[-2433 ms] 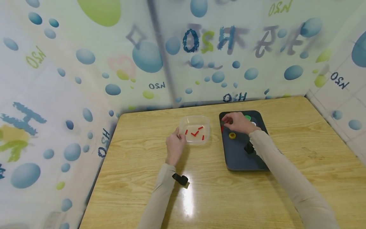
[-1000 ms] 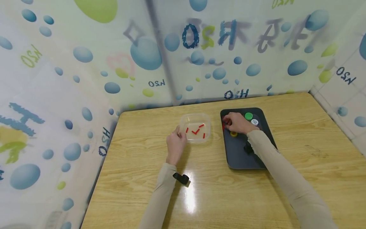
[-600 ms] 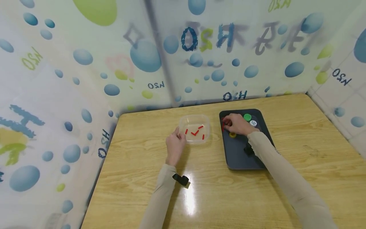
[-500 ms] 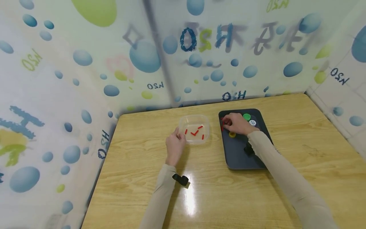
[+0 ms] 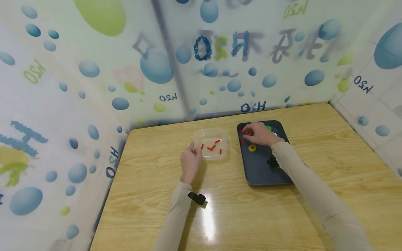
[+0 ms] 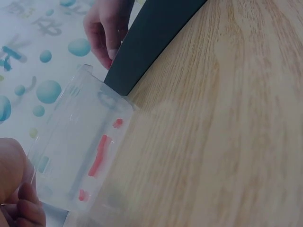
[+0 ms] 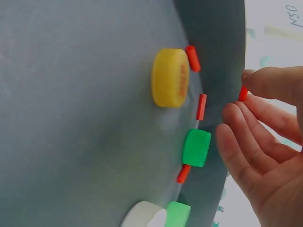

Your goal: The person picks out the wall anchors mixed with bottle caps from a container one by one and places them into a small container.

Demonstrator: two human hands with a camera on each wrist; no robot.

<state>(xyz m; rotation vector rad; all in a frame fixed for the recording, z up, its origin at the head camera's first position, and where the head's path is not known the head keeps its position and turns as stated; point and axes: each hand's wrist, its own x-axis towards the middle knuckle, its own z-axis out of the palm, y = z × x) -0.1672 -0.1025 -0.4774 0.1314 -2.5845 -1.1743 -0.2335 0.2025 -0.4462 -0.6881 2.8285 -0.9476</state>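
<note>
My left hand (image 5: 191,160) pinches the near left rim of a clear plastic container (image 5: 211,130), which holds several short red sticks (image 6: 98,156). Over the far left part of a dark tray (image 5: 263,170), my right hand (image 5: 259,134) pinches another small red stick (image 7: 243,93) between thumb and forefinger, its other fingers loosely bent. Beside that hand, a yellow bottle cap (image 7: 169,78), a green cap (image 7: 196,147) and a white cap (image 7: 144,215) lie in the tray. Loose red sticks (image 7: 201,107) line the foot of the tray's wall. A second green piece (image 7: 178,215) shows by the white cap.
Both container and tray stand on a wooden table (image 5: 150,181), a narrow strip of wood between them. The tray's raised wall (image 7: 213,61) rises beside the right fingers. A patterned wall covering (image 5: 188,87) hangs behind the table's far edge.
The right hand has lifted slightly from the tray's left side, baring red sticks there; a red stick now shows between its fingertips. The left hand stays at the container's rim. The head view has shifted slightly.
</note>
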